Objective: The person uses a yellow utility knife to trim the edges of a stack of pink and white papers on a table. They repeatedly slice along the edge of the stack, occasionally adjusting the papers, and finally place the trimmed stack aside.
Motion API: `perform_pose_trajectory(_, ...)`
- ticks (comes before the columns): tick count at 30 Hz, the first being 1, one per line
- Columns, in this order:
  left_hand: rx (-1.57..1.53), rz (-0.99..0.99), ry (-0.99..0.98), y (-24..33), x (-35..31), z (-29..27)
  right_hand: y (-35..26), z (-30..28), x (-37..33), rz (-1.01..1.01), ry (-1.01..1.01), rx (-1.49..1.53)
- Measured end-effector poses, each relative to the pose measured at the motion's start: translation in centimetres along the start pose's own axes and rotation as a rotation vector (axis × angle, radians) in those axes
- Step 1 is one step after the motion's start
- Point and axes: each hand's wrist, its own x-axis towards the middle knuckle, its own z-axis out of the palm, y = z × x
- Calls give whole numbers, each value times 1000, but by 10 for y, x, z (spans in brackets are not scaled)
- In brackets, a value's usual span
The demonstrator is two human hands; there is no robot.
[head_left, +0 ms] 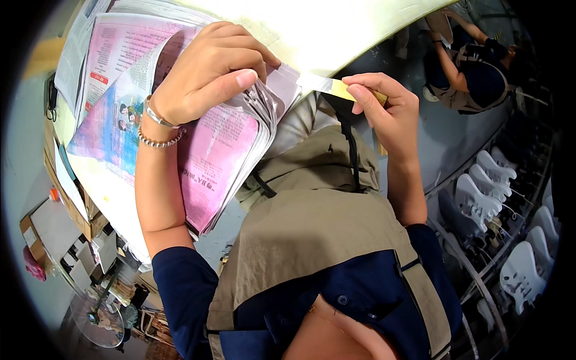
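A thick stack of pink and white newspapers (pixel 219 174) lies over the near edge of a pale table. My left hand (pixel 210 75) rests on top, its fingers bent over the folded sheets and its thumb held above them, keeping the paper down. Part of one sheet curls up beside my left wrist. Between the thumb and fingers of my right hand (pixel 393 111) is a flat yellow tool (pixel 339 89) with a pale, shiny, blade-like end. That end reaches the right corner of the stack; glare hides whether it touches the paper.
The pale table (pixel 354 27) extends beyond the newspapers. White guitar-shaped bodies (pixel 478 201) hang on a metal rack at the right. A co-worker (pixel 471 72) in a dark top bends at the far right. A round fan (pixel 98 318) stands at the lower left.
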Motion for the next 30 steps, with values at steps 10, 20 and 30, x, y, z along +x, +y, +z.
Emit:
perform_pose_trajectory(10,-16,39,3,-1,-2,-4,-4,2,-1,0,-5,21)
perform_pose_trajectory(20,-21,30,33,0,-4,-4,-2,2,0,39,-11,-13)
perform_pose_trajectory(30,-35,13,19,2,-4,-5,-16,-2,20,-101,-27,-66)
